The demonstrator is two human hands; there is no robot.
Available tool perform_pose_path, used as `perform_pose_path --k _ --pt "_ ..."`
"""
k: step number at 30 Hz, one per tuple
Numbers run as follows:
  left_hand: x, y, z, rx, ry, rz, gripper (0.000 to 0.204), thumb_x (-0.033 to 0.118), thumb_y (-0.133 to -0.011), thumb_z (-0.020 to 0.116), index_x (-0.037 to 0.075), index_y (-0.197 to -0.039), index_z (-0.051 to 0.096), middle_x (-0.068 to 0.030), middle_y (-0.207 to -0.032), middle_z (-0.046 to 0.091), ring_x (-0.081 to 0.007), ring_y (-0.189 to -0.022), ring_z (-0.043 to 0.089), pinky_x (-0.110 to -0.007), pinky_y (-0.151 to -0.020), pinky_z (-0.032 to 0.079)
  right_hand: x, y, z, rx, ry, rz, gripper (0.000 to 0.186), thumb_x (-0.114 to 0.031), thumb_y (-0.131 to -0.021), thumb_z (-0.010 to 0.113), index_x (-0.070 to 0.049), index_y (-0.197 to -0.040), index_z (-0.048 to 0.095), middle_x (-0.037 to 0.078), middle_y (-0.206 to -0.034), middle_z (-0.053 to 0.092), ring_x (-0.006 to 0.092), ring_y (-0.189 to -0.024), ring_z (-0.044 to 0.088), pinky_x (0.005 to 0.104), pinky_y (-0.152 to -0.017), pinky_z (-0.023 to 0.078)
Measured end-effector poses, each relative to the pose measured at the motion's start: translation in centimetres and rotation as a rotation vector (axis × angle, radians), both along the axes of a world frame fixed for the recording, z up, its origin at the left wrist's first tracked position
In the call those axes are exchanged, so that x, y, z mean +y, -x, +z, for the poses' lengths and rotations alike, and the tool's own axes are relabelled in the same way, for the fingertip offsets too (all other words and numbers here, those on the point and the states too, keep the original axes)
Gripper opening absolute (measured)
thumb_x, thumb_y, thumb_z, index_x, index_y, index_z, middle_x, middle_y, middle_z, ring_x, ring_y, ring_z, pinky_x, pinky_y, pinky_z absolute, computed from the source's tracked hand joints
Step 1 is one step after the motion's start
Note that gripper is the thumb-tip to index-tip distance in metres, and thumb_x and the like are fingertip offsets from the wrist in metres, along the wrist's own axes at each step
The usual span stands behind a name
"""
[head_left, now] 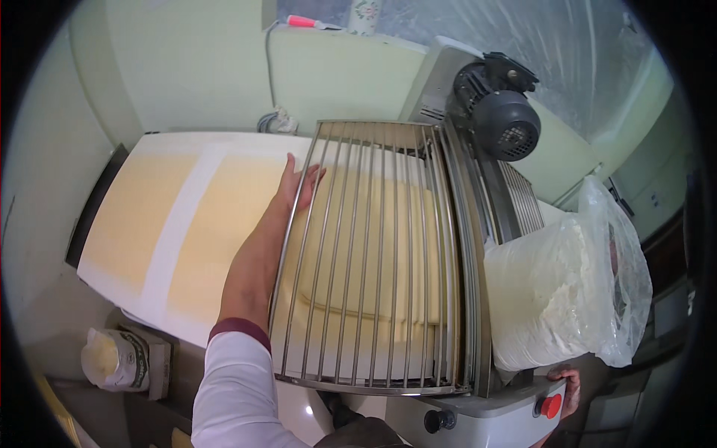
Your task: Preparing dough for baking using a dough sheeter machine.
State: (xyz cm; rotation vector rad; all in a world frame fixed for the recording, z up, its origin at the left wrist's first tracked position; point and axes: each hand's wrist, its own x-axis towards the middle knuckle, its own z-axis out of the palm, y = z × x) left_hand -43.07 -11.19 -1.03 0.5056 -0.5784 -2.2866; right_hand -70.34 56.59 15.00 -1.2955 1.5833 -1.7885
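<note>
A dough sheeter with a metal wire guard (351, 246) stands in front of me. Under the guard's bars, a folded sheet of pale yellow dough (366, 269) rests on the white conveyor belt (179, 231). My left hand (300, 183) is at the guard's left edge, thumb raised and fingers apart, fingertips behind the outer bars near the dough's far left corner. I cannot tell whether they touch the dough. At the lower right, my right hand (569, 387) curls round the side of the grey control box (485, 418), beside its red button (550, 406); part of it is hidden.
A clear plastic bag of white powder (538, 299) sits on the machine's right side, below a dark motor (506, 123). On the back ledge are a pink-handled tool (308, 22) and a flowered cup (364, 16). An opened sack (116, 362) stands lower left.
</note>
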Motion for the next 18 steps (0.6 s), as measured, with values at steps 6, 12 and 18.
perform_pose_path --k 6,12,18 --pt "-0.4 -3.6 1.2 -0.352 0.243 0.032 0.089 0.070 -0.091 0.026 -0.004 -0.139 0.034 -0.0201 -0.130 0.051 -0.0253 -0.120 0.050 -0.036 -0.105 0.037 0.4 1.4 -1.1 0.001 0.013 -0.092 0.044 -0.043 -0.092 0.044 0.000 -0.100 0.052 0.012 -0.088 0.056 0.0233 -0.085 0.054 0.0352 -0.081 0.042" --pt "6.7 -11.7 5.4 -0.738 0.528 0.270 0.063 0.052 -0.100 0.031 0.000 -0.126 0.051 -0.0124 -0.120 0.060 -0.0200 -0.112 0.055 -0.034 -0.098 0.041 -0.6 -0.4 0.3 -0.123 -0.020 -0.231 0.058 -0.051 -0.083 0.050 0.004 -0.097 0.057 0.016 -0.089 0.058 0.0248 -0.087 0.057 0.0359 -0.079 0.044" --pt "21.1 -14.9 10.6 -0.695 0.677 0.659 0.043 0.037 -0.100 0.041 0.000 -0.113 0.059 -0.0098 -0.108 0.063 -0.0182 -0.105 0.058 -0.034 -0.090 0.045 1.0 0.9 0.6 0.024 -0.002 -0.051 0.057 -0.048 -0.085 0.048 0.006 -0.097 0.062 0.017 -0.094 0.060 0.0241 -0.088 0.057 0.0333 -0.081 0.043"
